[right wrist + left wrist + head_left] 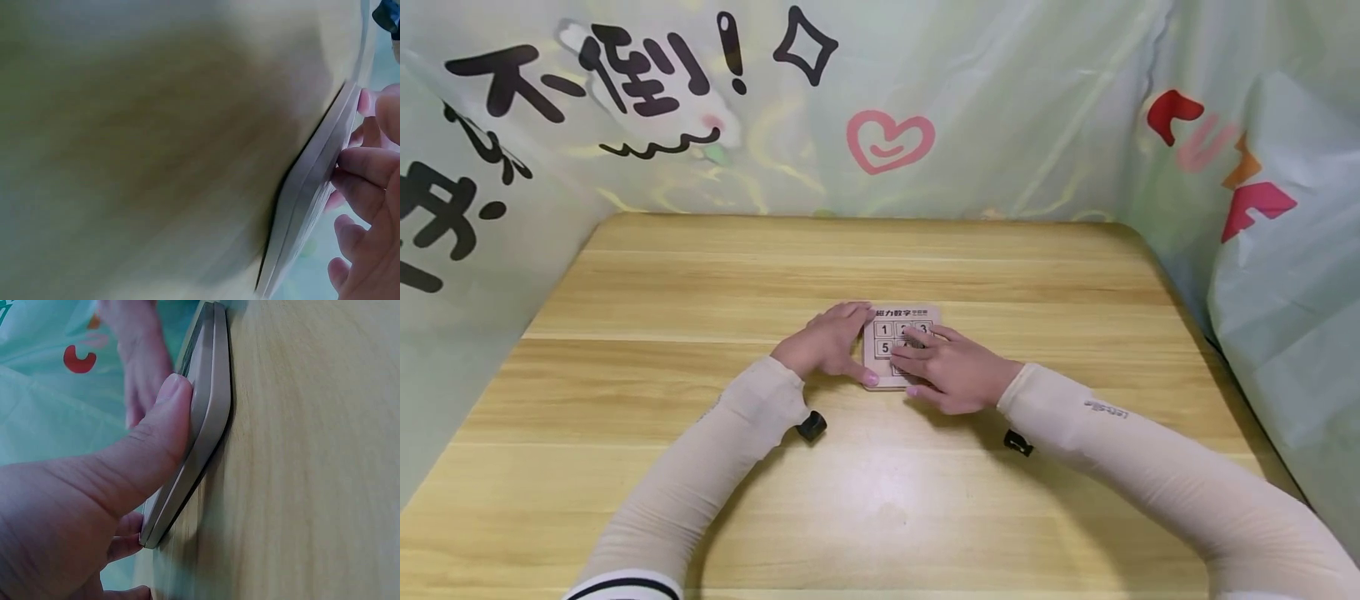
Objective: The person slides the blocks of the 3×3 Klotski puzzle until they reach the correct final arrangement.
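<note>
A pale square number slide puzzle [884, 348] lies flat on the table, dark lettering along its far edge and tiles 1, 2, 3 and 5 at least partly readable. My left hand [829, 342] holds it from the left, thumb on the near corner and fingers at the far corner. In the left wrist view, the thumb [147, 450] lies over the puzzle's rim [215, 381]. My right hand [958, 373] reaches in from the right, fingertips touching the tiles and covering several. The right wrist view shows those fingers [365, 165] against the puzzle's face, the others loosely bent.
The wooden table [760, 275] extends all around the puzzle. A printed cloth [1015, 108] hangs behind it and along both sides. Small black clips [812, 426] sit at both wrists, below the pale sleeves.
</note>
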Demonstrator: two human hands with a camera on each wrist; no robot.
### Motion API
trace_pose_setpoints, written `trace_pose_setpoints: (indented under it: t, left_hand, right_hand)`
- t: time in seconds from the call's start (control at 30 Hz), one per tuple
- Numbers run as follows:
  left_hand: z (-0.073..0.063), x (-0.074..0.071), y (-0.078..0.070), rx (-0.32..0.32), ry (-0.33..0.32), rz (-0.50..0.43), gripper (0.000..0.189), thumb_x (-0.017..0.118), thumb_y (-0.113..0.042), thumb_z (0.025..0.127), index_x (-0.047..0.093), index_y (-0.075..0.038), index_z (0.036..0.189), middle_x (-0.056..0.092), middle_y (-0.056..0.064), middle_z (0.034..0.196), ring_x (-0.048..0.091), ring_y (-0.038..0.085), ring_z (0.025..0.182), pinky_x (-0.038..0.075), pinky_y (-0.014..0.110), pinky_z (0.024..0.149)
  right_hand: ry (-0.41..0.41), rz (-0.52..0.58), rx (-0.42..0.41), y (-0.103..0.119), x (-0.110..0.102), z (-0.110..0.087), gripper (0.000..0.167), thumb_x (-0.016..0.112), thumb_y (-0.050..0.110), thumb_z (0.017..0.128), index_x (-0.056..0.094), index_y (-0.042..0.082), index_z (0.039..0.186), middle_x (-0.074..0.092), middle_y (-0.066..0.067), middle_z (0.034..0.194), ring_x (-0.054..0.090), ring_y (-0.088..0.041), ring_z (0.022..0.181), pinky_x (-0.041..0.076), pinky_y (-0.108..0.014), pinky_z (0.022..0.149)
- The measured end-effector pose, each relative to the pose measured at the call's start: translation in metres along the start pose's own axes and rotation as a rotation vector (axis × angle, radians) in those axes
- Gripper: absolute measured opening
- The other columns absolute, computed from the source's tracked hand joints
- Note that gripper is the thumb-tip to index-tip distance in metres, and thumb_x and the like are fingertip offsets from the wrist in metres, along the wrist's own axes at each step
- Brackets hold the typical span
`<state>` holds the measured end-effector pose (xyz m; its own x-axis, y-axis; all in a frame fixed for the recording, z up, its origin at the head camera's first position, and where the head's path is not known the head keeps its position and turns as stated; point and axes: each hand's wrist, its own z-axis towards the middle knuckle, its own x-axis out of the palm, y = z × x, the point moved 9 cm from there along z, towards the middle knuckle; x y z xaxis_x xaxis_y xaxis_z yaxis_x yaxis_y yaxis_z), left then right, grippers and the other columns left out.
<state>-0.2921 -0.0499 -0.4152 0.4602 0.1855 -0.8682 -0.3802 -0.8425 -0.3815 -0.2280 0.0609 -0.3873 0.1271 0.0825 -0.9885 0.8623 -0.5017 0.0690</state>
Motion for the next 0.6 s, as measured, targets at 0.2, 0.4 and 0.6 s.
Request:
trace_pose_setpoints:
  t: [0.2, 0.4, 0.6]
  left_hand:
    - [0.001, 0.001, -0.002, 0.007, 0.006, 0.006, 0.111, 0.079, -0.057, 0.071, 0.024, -0.009, 0.153, 0.016, 0.008, 0.161, 0.013, 0.029, 0.146, 0.015, 0.05, 0.117]
    - [0.002, 0.0, -0.003, 0.006, 0.004, 0.005, 0.111, 0.079, -0.057, 0.071, 0.023, -0.009, 0.154, 0.015, 0.009, 0.161, 0.013, 0.031, 0.146, 0.014, 0.052, 0.117]
    - [0.001, 0.001, -0.003, 0.005, 0.006, -0.004, 0.112, 0.079, -0.057, 0.07, 0.022, -0.008, 0.154, 0.014, 0.01, 0.161, 0.012, 0.032, 0.146, 0.013, 0.052, 0.117]
  right_hand:
    - [0.008, -0.014, 0.024, -0.004, 0.0, 0.015, 0.051, 0.043, 0.037, 0.102, 0.05, 0.007, 0.142, 0.045, -0.009, 0.146, 0.026, -0.034, 0.142, 0.021, -0.056, 0.114]
    - [0.059, 0.012, 0.016, 0.002, 0.006, 0.008, 0.055, 0.041, 0.04, 0.102, 0.043, 0.007, 0.146, 0.04, -0.009, 0.15, 0.023, -0.034, 0.143, 0.017, -0.056, 0.115]
    - [0.02, 0.009, 0.02, 0.002, 0.004, 0.007, 0.054, 0.041, 0.038, 0.102, 0.043, 0.006, 0.146, 0.041, -0.009, 0.149, 0.024, -0.033, 0.143, 0.017, -0.055, 0.115]
